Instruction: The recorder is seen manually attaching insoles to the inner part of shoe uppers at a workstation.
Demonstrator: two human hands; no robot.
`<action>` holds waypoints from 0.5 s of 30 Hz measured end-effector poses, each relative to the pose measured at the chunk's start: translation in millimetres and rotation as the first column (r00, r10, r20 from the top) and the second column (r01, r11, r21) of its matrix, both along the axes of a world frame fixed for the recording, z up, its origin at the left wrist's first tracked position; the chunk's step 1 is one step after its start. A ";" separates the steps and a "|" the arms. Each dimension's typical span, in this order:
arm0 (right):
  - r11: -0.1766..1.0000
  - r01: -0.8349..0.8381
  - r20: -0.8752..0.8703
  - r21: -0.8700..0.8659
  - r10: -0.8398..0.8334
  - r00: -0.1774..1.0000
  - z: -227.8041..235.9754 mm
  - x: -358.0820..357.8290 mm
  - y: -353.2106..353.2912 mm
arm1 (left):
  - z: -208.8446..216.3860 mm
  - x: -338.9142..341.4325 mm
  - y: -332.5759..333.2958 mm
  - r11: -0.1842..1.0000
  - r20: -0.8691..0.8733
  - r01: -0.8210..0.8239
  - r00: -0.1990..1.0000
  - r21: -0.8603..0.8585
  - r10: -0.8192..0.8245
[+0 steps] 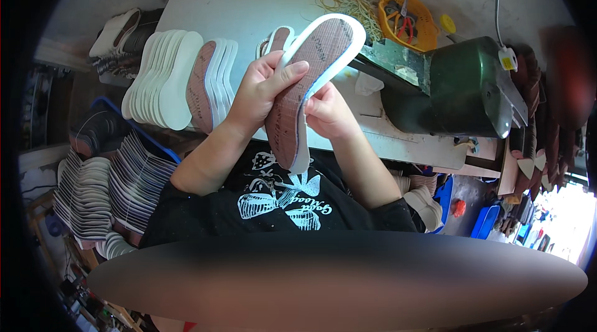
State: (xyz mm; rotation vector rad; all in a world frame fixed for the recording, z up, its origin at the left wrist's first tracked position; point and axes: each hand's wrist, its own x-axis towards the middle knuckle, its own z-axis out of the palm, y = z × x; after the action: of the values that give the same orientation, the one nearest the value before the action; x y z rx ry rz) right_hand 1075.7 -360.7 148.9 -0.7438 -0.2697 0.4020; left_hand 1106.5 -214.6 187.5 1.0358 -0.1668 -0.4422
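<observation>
Running lengthwise from lap toward the white table (pixel 236 2), a shoe insole (pixel 308 83) is gripped by left hand (pixel 264 89) and, seemingly, right hand (pixel 326 111), fingers closed.

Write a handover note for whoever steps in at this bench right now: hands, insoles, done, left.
Left hand: grip on the insole, thumb across its brown face.
Right hand: holds the same insole from behind, at its edge.
The insole is raised above the white table, in front of the green machine.
Done or waiting: cannot tell which. A row of insoles stands on the table's left; more stacks lie lower left.
Left: the insole in hand is not yet set down.
</observation>
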 end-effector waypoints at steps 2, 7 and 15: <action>0.992 -0.015 0.003 -0.126 0.016 1.000 13.8 3.0 -10.7 | -4.4 1.0 2.3 0.998 0.050 -0.039 0.998 0.042 0.037; 0.778 0.111 0.031 -0.619 -0.117 0.993 48.2 1.1 -21.2 | -5.7 3.7 0.2 0.907 0.327 -0.306 0.922 0.290 0.207; 0.842 0.036 -0.053 -0.538 -0.077 0.996 46.4 -3.3 -29.8 | 8.8 12.2 3.6 0.951 0.213 -0.015 0.976 0.310 -0.053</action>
State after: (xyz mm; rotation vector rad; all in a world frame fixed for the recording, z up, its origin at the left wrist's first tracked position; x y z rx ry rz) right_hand 1072.4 -390.5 195.3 -1.2864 -0.0598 0.4531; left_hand 1118.7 -211.0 196.2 1.3945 -0.3117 -0.3776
